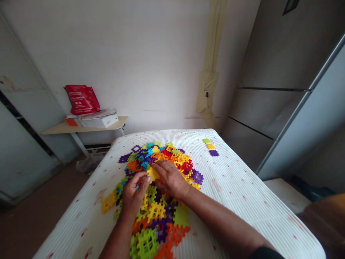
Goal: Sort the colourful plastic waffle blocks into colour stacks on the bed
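Over a heap of plastic interlocking tiles [156,211], my two hands meet near the middle of the table. A yellow tile [153,174] is pinched between the thumb and fingers of my left hand [135,190]. My right hand [170,178] lies at the tile's right edge, its fingers bent over the heap; its fingertips are partly hidden, and whether they grip the tile does not show. Around both hands are tiles in orange, purple, green, blue, red and yellow, some solid, some with cut-out windows.
On the white quilted cover [231,201], a green tile [206,141], a yellow tile [210,146] and a purple tile [214,153] lie in a row at the right. A side table [54,128] holds a red bag [81,99] and a white box [99,121]. A refrigerator [258,108] stands right.
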Tool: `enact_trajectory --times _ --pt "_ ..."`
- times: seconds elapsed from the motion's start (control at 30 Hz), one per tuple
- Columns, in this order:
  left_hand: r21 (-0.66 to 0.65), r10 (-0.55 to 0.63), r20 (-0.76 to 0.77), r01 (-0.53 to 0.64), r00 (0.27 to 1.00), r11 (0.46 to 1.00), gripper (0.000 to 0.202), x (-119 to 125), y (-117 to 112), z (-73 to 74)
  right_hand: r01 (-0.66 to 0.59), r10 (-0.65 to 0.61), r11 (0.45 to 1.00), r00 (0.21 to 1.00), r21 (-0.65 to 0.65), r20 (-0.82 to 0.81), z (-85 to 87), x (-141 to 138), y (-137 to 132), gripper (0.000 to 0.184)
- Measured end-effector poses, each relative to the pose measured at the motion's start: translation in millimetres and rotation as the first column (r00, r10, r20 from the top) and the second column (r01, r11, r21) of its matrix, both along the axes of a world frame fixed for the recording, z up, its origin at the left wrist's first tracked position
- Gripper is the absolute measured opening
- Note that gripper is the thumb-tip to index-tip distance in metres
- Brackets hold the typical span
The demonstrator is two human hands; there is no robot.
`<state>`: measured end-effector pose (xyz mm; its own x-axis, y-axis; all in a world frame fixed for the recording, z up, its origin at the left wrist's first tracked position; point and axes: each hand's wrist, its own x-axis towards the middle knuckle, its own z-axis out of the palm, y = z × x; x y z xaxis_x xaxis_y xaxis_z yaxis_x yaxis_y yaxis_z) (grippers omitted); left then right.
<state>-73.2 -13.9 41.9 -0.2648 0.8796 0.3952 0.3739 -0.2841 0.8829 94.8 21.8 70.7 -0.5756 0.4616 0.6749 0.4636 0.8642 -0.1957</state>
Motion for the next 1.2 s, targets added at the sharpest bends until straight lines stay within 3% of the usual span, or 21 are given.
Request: enact_trajectory --times 0.13,0.37,0.57,0.67,0.73,0.8,0.87,0.97,1.07,1.2 --pt "-0.004 0.02 0.037 -0.02 0.999 1.0 0.031 -2.1 2.7 -1.5 -0.082 0.081 0.995 0.996 0.05 0.032 -1.7 -1.2 1.0 0.045" --pt "-0.045 0.129 0.409 -0.121 0.903 0.992 0.029 3.0 4.2 2.8 0.121 -0.126 0.991 0.988 -0.056 -0.092 -2.1 -3.0 -4.5 0.051" --pt "-0.043 0.065 0.485 -0.051 0.872 0.998 0.029 4.2 3.7 1.8 0.135 -0.142 0.985 0.988 -0.107 -0.065 -6.4 -16.7 -10.8 0.049" --pt "-0.032 0.073 0.463 -0.066 0.884 0.997 0.034 4.8 1.3 6.8 0.173 -0.184 0.975 0.981 -0.139 -0.069 0.1 -5.8 8.1 0.049" --pt "-0.01 0.106 0.422 -0.113 0.9 0.994 0.036 3.6 0.7 10.7 0.297 -0.313 0.94 0.947 -0.17 -0.077 7.3 18.8 35.7 0.048" --pt "0.002 0.163 0.409 -0.18 0.898 0.984 0.034 1.2 1.7 12.9 0.52 -0.546 0.82 0.836 -0.238 -0.055 13.0 56.9 70.0 0.044" --pt "-0.008 0.208 0.418 -0.225 0.885 0.974 0.033 -1.4 3.5 13.0 0.729 -0.759 0.607 0.65 -0.315 0.041 14.0 101.5 103.0 0.044" --pt "-0.029 0.222 0.425 -0.232 0.878 0.972 0.031 -3.4 5.8 10.8 0.894 -0.863 0.263 0.386 -0.363 0.326 5.6 160.5 137.7 0.045" --pt "-0.037 0.222 0.422 -0.228 0.879 0.973 0.032 -2.9 6.0 9.2 0.917 -0.857 0.151 0.307 -0.368 0.413 -7.5 194.1 153.7 0.041" --pt "-0.057 0.25 0.406 -0.249 0.879 0.967 0.035 -2.9 5.0 9.1 0.923 -0.841 0.089 0.272 -0.374 0.468 -20.3 205.9 163.6 0.041"
